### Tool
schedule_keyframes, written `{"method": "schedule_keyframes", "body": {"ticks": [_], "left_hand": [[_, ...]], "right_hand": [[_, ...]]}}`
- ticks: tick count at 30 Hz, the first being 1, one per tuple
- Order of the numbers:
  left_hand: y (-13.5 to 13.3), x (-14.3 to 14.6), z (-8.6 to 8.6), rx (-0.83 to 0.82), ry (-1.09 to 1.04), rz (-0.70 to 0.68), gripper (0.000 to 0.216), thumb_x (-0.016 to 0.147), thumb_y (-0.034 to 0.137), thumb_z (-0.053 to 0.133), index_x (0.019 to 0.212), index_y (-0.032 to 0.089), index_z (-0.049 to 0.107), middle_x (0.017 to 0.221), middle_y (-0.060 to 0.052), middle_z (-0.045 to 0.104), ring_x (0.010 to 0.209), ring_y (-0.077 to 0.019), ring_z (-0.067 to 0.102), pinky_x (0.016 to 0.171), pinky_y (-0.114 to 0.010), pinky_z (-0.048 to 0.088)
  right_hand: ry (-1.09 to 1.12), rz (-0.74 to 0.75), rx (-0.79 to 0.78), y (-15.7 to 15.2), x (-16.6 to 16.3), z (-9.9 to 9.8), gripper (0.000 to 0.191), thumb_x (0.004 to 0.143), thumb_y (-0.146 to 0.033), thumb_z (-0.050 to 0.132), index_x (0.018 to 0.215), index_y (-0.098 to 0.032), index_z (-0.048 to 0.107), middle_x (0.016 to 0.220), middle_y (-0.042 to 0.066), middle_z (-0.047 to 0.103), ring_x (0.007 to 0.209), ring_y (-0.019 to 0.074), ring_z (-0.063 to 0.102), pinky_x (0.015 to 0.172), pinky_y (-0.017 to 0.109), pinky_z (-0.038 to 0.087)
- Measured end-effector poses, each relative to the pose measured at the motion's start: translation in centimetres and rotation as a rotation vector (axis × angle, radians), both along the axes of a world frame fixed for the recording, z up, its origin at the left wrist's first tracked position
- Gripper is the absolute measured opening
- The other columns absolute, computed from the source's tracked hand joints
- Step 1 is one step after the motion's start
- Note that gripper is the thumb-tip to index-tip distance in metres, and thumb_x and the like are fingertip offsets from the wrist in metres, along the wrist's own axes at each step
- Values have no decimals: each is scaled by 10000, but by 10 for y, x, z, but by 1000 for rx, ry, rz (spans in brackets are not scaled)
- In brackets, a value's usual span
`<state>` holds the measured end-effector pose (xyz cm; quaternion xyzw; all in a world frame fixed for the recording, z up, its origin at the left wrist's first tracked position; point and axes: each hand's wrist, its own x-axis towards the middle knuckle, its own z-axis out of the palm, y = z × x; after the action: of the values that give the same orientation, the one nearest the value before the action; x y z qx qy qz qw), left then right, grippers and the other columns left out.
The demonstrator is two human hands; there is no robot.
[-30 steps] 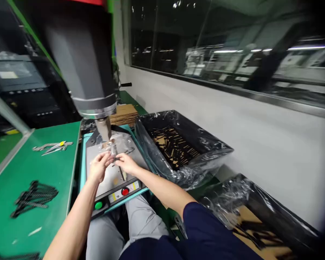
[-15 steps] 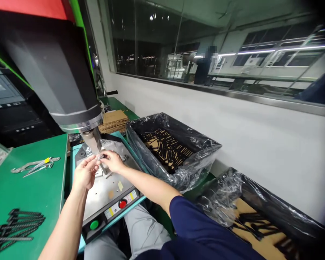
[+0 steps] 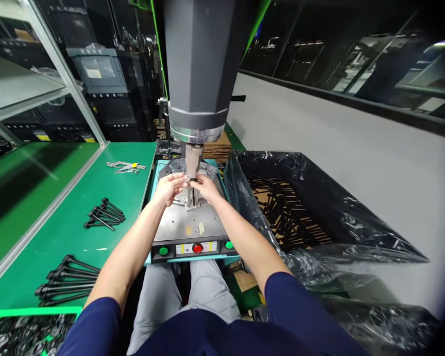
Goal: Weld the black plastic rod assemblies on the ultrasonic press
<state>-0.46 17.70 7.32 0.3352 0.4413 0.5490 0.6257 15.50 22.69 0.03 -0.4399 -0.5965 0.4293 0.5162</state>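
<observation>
My left hand (image 3: pixel 170 189) is closed in a pinch just under the metal tool (image 3: pixel 194 157) of a grey press head. What its fingertips hold is too small to make out. Opposite it, my right hand (image 3: pixel 206 189) pinches a small black part (image 3: pixel 193 180) beneath the tool tip. A thin dark rod (image 3: pixel 194 197) stands upright in the metal fixture (image 3: pixel 189 201) between the hands; I cannot tell whether it joins the black part. The fixture is on a silver plate with a red button (image 3: pixel 197 248) and green buttons at its front.
Left on the green table (image 3: pixel 122 242) lie black ribbed rods with round heads (image 3: pixel 74 279), another such bunch (image 3: pixel 104 213), and pliers with hex keys (image 3: pixel 128 167). A green-rimmed bin (image 3: pixel 33 311) holds black parts. Right stands a plastic-lined box (image 3: pixel 356 212) of black rods.
My view has swung left, bringing the press to the middle and the green-rimmed bin into sight. Both hands remain together at the tool, now closer under its tip.
</observation>
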Motion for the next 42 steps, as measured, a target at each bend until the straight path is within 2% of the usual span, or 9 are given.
{"method": "schedule_keyframes", "body": {"ticks": [5, 9, 14, 18, 24, 29, 33, 36, 42], "left_hand": [[1, -4, 0, 5, 19, -12, 313, 630, 150, 814, 904, 119, 665, 972, -123, 758, 608, -95, 670, 494, -161, 437], [1, -6, -1, 24, 35, -19, 311, 639, 162, 808, 914, 121, 669, 994, -128, 755, 612, -96, 670, 498, -165, 444], [1, -6, -1, 32, 32, -27, 312, 639, 151, 789, 923, 112, 667, 1031, -143, 749, 622, -102, 681, 503, -169, 454], [0, -4, -2, 36, 42, -18, 310, 633, 144, 784, 919, 107, 669, 1019, -136, 747, 612, -102, 680, 493, -172, 451], [-3, -2, -6, 44, 78, -26, 346, 591, 175, 823, 894, 111, 670, 972, -132, 749, 618, -108, 671, 506, -184, 430], [-4, 1, -19, 62, 192, 22, 392, 534, 264, 869, 845, 122, 679, 901, -112, 751, 654, -142, 674, 548, -213, 408], [-5, 1, -27, 82, 244, 66, 406, 491, 286, 886, 801, 120, 683, 771, -81, 728, 679, -149, 659, 630, -250, 441], [-5, -1, -31, 118, 212, 107, 370, 495, 266, 866, 774, 120, 672, 778, -81, 728, 651, -125, 624, 643, -258, 443], [-16, -5, -49, 84, 213, 168, 296, 548, 226, 777, 798, 123, 655, 727, -48, 694, 590, -112, 598, 550, -223, 406]], "right_hand": [[14, 53, 27, 6, 3, 1, 235, 772, -351, 627, 890, -163, 705, 951, 50, 723, 891, 200, 641, 880, 335, 479], [-50, -21, 35, 9, 1, 4, 162, 731, -314, 649, 807, -176, 684, 848, 35, 697, 860, 213, 633, 872, 345, 472], [-226, -135, 166, 0, 0, 9, 90, 763, -288, 640, 798, -206, 654, 942, 57, 677, 988, 243, 606, 975, 387, 427], [-214, -212, 187, -7, -5, 6, 118, 751, -278, 656, 840, -211, 619, 1040, 78, 657, 1062, 249, 577, 1016, 395, 400], [201, -92, -155, -9, -4, 2, 263, 689, -364, 719, 859, -209, 591, 898, 21, 668, 891, 211, 629, 836, 342, 493], [710, -222, -410, -5, 7, 3, 295, 835, -522, 585, 834, -233, 526, 1014, 64, 688, 985, 222, 667, 765, 326, 543], [726, -300, -559, -5, 15, 5, 150, 893, -378, 584, 883, -239, 530, 985, 67, 692, 930, 200, 689, 789, 346, 564], [735, -310, -565, -13, 21, 4, 81, 888, -258, 606, 899, -240, 527, 943, 49, 693, 858, 184, 701, 773, 347, 577], [763, -159, -601, -44, 31, -7, 154, 881, -230, 673, 863, -235, 520, 920, 50, 703, 818, 178, 720, 740, 326, 585]]}}
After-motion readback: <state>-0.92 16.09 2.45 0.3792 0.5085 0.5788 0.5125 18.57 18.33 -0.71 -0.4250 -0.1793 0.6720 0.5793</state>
